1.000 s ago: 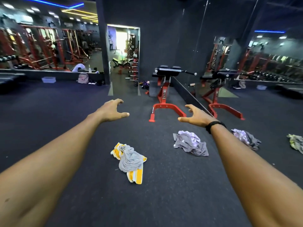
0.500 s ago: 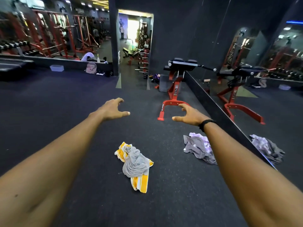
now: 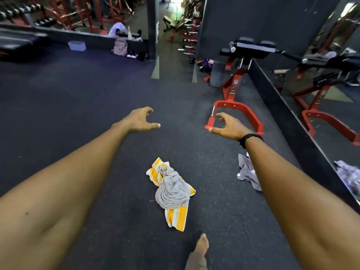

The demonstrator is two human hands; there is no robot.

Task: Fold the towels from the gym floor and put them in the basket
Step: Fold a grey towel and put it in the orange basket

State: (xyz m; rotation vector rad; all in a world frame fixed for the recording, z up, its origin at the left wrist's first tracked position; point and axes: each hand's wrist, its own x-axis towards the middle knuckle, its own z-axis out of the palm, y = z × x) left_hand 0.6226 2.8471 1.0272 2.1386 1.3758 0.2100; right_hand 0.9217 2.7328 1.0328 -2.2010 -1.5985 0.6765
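A crumpled grey towel [image 3: 172,189] lies on top of a yellow-and-white striped towel [image 3: 177,216] on the dark gym floor, in the lower middle of the view. A second grey towel [image 3: 245,172] lies to the right, partly hidden behind my right forearm. My left hand [image 3: 139,120] and my right hand [image 3: 229,126] are stretched out in front of me above the floor, fingers loosely spread, holding nothing. Both hands are well beyond the towels. A pale plastic basket [image 3: 77,45] stands far off at the back left wall.
A red-framed exercise bench [image 3: 236,94] stands just past my right hand. A mirror wall [image 3: 321,106] runs along the right and reflects the bench and a towel. My bare foot [image 3: 199,250] steps at the bottom edge. A backpack [image 3: 120,47] sits at the back.
I have walked forward and looked down: the towels now lie nearer and lower in view, and my foot has come into view. Both hands stay outstretched and hold nothing.
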